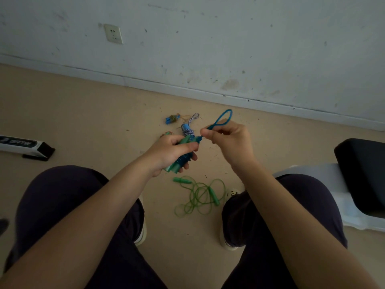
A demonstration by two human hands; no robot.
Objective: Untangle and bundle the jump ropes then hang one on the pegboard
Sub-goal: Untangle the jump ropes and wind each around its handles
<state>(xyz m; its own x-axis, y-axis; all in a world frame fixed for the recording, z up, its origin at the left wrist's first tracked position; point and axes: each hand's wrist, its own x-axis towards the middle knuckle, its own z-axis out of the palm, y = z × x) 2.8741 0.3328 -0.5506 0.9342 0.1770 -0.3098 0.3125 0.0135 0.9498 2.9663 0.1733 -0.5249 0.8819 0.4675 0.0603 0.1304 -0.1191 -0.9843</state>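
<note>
My left hand (pixel 173 152) grips a bundled jump rope (pixel 183 160) with teal-green handles and blue cord wound around them. My right hand (pixel 228 140) pinches the free end of that blue cord, which sticks up as a loop (pixel 223 119). On the floor between my knees lies a loose green jump rope (pixel 200 197) with two green handles, its cord in tangled coils. Farther off lie a blue-handled rope with striped white cord (pixel 188 127), bundled, and a small bundle with blue handles and brownish cord (pixel 173 118).
I sit above a beige floor (pixel 83 113) near a white wall with a socket (pixel 113 34). A long white and black box (pixel 25 147) lies at the left. A black seat on a white base (pixel 362 174) stands at the right. My shoes flank the green rope.
</note>
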